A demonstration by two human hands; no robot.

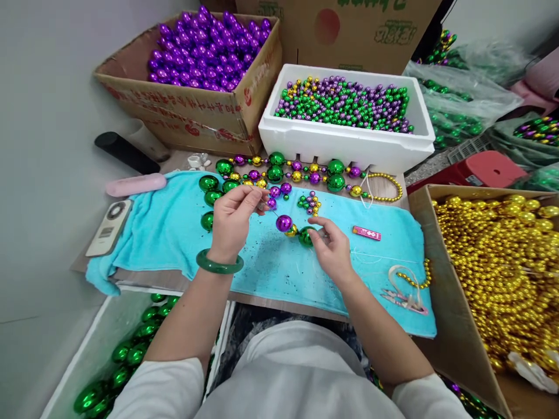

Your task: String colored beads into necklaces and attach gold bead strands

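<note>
Thumb and fingertips of my left hand (234, 218) pinch a thin string, with a small bead close by. Along this string, between my hands, are a purple bead (283, 223), a gold bead (291, 231) and a large green bead (307, 236). My right hand (332, 247) has its fingers curled round the right side of the green bead. Below them lies a blue towel (271, 279). Loose purple beads (285, 188) and a small cluster of mixed beads (311, 203) rest just beyond my hands. Several green beads (208, 183) lie beside my left hand.
Behind the towel lies a finished-looking bead strand (314, 169). Further back stand a carton of purple beads (244, 116) and a white foam box (345, 142). A carton of gold beads (458, 291) stands right. Pink scissors (408, 302) and a lighter (367, 233) lie on the towel.
</note>
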